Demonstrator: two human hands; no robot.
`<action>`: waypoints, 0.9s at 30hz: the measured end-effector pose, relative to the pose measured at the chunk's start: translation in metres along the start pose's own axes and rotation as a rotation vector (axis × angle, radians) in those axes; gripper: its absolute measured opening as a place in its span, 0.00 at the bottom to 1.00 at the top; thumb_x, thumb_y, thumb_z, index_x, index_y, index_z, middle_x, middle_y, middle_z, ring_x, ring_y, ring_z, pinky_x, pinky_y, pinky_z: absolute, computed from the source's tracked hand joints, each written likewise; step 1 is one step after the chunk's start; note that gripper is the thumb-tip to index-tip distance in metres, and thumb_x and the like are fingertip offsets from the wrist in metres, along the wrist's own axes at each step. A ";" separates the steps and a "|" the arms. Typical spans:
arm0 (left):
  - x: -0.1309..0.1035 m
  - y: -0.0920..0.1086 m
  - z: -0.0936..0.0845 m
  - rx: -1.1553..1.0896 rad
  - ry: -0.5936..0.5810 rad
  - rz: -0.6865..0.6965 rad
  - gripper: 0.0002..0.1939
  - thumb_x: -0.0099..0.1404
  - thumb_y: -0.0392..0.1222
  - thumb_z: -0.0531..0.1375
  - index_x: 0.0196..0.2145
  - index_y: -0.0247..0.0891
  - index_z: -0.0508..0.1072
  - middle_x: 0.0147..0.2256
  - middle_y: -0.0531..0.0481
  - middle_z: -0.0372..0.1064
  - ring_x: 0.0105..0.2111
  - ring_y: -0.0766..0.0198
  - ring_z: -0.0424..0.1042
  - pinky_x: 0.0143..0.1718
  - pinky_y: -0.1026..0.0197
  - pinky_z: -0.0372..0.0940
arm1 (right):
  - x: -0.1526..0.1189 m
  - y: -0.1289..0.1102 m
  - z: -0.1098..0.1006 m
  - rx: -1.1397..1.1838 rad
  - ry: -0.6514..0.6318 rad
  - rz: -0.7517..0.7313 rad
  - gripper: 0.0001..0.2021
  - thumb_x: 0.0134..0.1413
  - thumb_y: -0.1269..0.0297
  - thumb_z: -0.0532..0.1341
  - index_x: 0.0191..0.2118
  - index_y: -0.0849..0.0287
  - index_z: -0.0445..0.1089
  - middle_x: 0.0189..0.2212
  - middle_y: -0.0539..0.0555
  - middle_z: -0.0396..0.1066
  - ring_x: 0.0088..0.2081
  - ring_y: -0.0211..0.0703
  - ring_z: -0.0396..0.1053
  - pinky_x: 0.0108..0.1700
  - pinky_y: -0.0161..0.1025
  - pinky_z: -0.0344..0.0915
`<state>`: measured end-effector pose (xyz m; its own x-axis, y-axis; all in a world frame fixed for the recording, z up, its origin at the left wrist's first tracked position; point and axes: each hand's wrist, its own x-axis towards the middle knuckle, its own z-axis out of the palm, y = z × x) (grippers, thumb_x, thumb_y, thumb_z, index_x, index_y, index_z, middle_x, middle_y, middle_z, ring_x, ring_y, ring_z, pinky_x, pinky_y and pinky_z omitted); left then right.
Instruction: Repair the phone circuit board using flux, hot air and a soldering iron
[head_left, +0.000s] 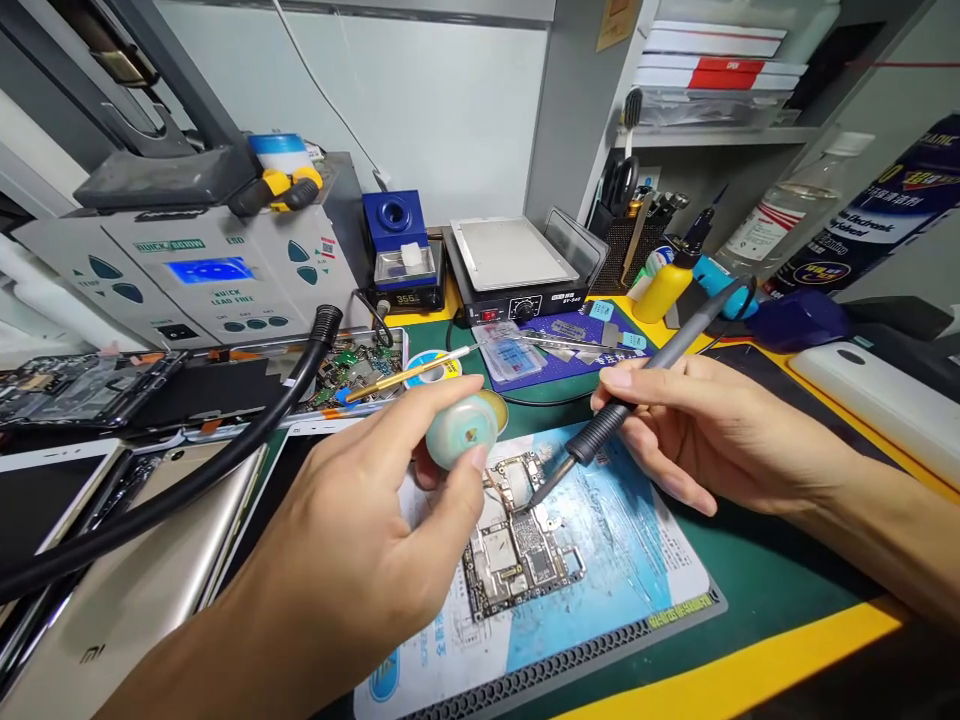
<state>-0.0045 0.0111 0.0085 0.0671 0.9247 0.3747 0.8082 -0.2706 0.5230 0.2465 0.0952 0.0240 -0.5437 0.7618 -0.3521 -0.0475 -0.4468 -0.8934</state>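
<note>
My left hand (390,510) grips a small round pale-green spool (459,432) between thumb and fingers, above the left part of a circuit board. A thin copper-coloured strip runs from near the spool down onto the board. My right hand (686,410) is closed around a soldering iron (600,430) with a dark grip. The iron's tip touches or hovers just over the upper middle of the circuit board (521,555); which of the two cannot be told. Under the board lies a blue and white mat (622,580). Behind the spool, a round tin (496,408) is partly hidden.
A black hose (255,450) arcs across the left, over phones (157,500). Behind stand a grey soldering station (202,270), a blue iron holder (394,215) and a heating plate (514,255). On the right are a yellow bottle (664,285) and a white device (870,385).
</note>
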 end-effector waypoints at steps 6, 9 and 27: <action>0.001 0.000 0.000 0.030 -0.019 -0.039 0.20 0.70 0.55 0.60 0.57 0.49 0.73 0.52 0.53 0.80 0.45 0.57 0.82 0.40 0.61 0.76 | -0.001 0.000 0.004 -0.028 -0.014 -0.043 0.09 0.53 0.63 0.71 0.27 0.62 0.76 0.13 0.53 0.73 0.10 0.38 0.67 0.12 0.27 0.63; 0.000 0.001 0.001 0.016 -0.009 -0.035 0.20 0.70 0.55 0.60 0.56 0.49 0.74 0.52 0.53 0.80 0.47 0.56 0.82 0.40 0.61 0.76 | -0.001 0.000 0.005 -0.016 0.030 -0.046 0.06 0.47 0.66 0.73 0.28 0.62 0.78 0.15 0.52 0.74 0.10 0.38 0.67 0.11 0.29 0.64; 0.003 -0.001 0.001 -0.008 -0.002 -0.052 0.20 0.69 0.55 0.60 0.55 0.49 0.74 0.48 0.54 0.82 0.40 0.58 0.82 0.39 0.60 0.73 | 0.000 0.004 0.006 -0.060 0.076 -0.050 0.11 0.50 0.64 0.74 0.25 0.62 0.76 0.16 0.51 0.73 0.11 0.38 0.69 0.11 0.28 0.66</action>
<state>-0.0045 0.0143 0.0079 0.0260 0.9383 0.3450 0.8059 -0.2239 0.5481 0.2411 0.0906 0.0217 -0.4763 0.8172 -0.3247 -0.0218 -0.3801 -0.9247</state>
